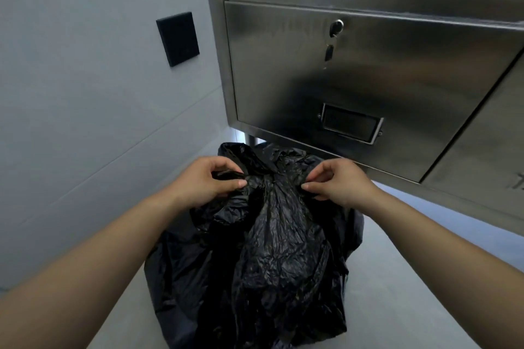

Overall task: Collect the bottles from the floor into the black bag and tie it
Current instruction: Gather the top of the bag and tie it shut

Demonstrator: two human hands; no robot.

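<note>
Trouble, if it comes, starts at the top of the crinkled black plastic bag (pixel 283 249), which sits slumped on the pale grey floor (pixel 397 278) on the near side of the brushed stainless steel cabinet (pixel 368 71). The left hand (pixel 209 183) has its fingers curled round a twisted ear of plastic on the left of the bag's mouth. The right hand (pixel 337 183) pinches another bunch on the right between thumb and fingertips. Both grips are small and sit close to the edge of the film.

I see no bottles on the floor from where I stand. Whether they all lie inside the bag I cannot tell, since the plastic hides its contents. To my eye the knot is not yet made.

Thin film like this may stretch or tear if the two ears are pulled hard apart, and a shallow pinch could slip and let the mouth fall open. Too little gathered plastic would leave a loose knot. The bag's far side lies close to the cabinet's lower edge, where it might snag on lifting.
</note>
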